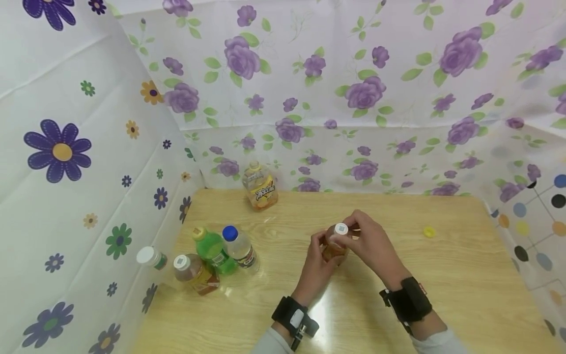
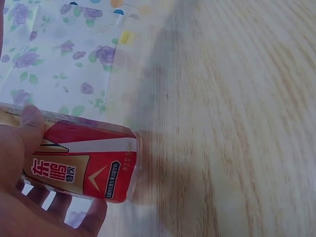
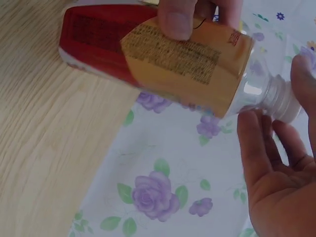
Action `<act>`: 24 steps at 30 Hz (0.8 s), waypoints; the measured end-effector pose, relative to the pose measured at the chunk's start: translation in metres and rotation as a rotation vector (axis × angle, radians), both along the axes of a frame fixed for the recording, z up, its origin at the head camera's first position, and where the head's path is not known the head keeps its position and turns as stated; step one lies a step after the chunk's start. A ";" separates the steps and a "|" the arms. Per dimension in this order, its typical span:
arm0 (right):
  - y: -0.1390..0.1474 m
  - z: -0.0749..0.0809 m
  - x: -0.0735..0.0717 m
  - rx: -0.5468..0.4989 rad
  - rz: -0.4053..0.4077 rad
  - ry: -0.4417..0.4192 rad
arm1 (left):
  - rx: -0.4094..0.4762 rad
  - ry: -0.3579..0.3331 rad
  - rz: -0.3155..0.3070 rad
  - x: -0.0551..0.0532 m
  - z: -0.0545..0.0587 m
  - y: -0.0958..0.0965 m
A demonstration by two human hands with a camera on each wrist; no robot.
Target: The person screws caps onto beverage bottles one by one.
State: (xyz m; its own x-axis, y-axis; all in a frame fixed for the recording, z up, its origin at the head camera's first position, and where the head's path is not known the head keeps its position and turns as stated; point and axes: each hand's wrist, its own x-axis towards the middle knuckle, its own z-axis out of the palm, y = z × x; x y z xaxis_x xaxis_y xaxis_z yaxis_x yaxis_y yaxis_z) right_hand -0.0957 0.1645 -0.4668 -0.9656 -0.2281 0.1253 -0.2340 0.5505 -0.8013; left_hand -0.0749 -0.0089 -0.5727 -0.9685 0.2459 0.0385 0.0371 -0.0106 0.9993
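Observation:
A plastic drink bottle [image 1: 334, 250] with a red and gold label [image 3: 173, 57] stands upright between both hands over the wooden table. My left hand [image 1: 317, 263] grips its body from the left, with the thumb on one side of the label in the left wrist view and the fingers behind it. At the top, the thumb and fingers of my right hand [image 1: 371, 246] pinch the white cap [image 1: 341, 228]. The right wrist view shows the clear ridged neck [image 3: 284, 101] between that thumb and the fingertips.
On the left stand a white-capped brown drink bottle [image 1: 196, 275], a green bottle [image 1: 217, 253], a blue-capped clear bottle [image 1: 242, 250] and a small white-lidded container [image 1: 152, 257]. An orange-drink bottle [image 1: 261, 189] stands at the back; a yellow cap [image 1: 429, 231] lies right. Flowered sheets enclose the table.

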 end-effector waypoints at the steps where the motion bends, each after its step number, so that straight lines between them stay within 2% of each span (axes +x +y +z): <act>1: 0.000 0.000 0.000 0.005 0.009 0.000 | -0.003 0.000 0.004 0.000 0.000 0.000; 7: 0.001 0.000 0.000 0.071 0.118 0.068 | 0.041 -0.030 0.000 0.000 -0.001 -0.004; 11: 0.003 0.001 -0.001 0.067 0.164 0.051 | 0.045 -0.040 0.006 0.001 -0.002 -0.005; 14: 0.001 0.002 -0.003 0.071 0.146 0.036 | 0.031 -0.031 0.013 0.002 -0.002 -0.006; 20: -0.003 0.001 -0.005 0.103 0.062 0.041 | -0.015 0.002 0.017 0.003 -0.001 -0.007; 24: 0.000 0.003 -0.005 0.123 0.076 0.004 | -0.056 0.030 0.012 0.005 -0.001 -0.010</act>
State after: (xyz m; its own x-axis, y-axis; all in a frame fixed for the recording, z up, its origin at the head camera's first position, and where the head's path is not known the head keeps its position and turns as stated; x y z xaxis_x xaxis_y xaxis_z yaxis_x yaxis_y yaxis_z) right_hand -0.1007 0.1645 -0.4643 -0.9446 -0.3142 0.0955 -0.2816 0.6255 -0.7276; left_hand -0.0696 -0.0185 -0.5736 -0.9701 0.2365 0.0544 0.0671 0.0456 0.9967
